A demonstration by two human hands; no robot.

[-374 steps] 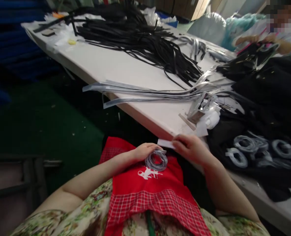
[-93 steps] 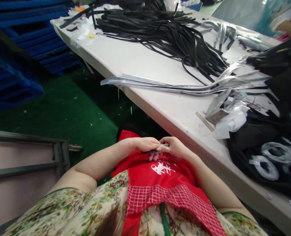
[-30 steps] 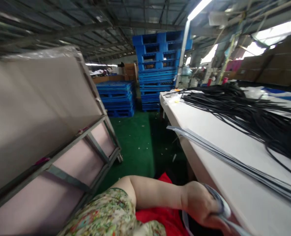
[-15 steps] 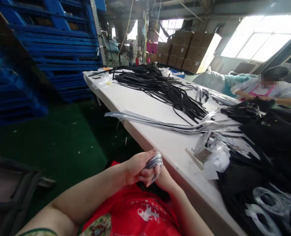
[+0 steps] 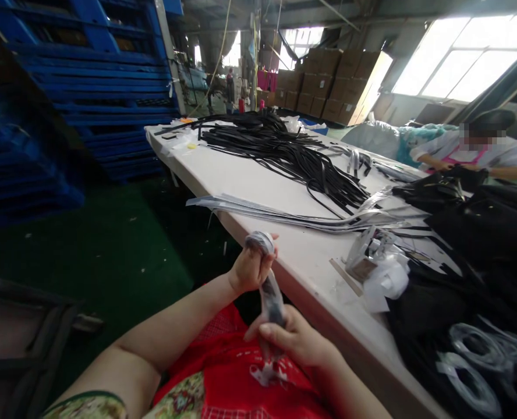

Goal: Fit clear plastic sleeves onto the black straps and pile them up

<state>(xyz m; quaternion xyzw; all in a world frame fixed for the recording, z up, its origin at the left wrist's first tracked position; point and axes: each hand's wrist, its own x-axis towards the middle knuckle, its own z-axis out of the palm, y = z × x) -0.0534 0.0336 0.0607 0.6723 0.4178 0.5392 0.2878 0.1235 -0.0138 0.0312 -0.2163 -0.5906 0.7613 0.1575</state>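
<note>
My left hand [image 5: 250,269] is closed around a bundle of shiny grey strip [image 5: 259,240], whose looped top pokes out above the fist. Below that fist, a flattened length of the same strip runs down to my right hand [image 5: 300,337], which pinches it between thumb and fingers. Both hands are in front of my red apron [image 5: 227,372], beside the near edge of the white table [image 5: 280,256]. Motion blurs the strip, so its exact winding is unclear.
Long black strips [image 5: 284,148] lie across the table, with grey strips [image 5: 276,218] nearer me. A plastic-wrapped bundle [image 5: 378,265], black fabric [image 5: 481,250] and wound coils [image 5: 474,346] occupy the right. A co-worker [image 5: 472,148] handles black material. Blue pallets [image 5: 110,87] stand left.
My hands were together around the bundle and are now apart. The left has risen with the looped end, while the right has moved down along the strip, showing a length between them.
</note>
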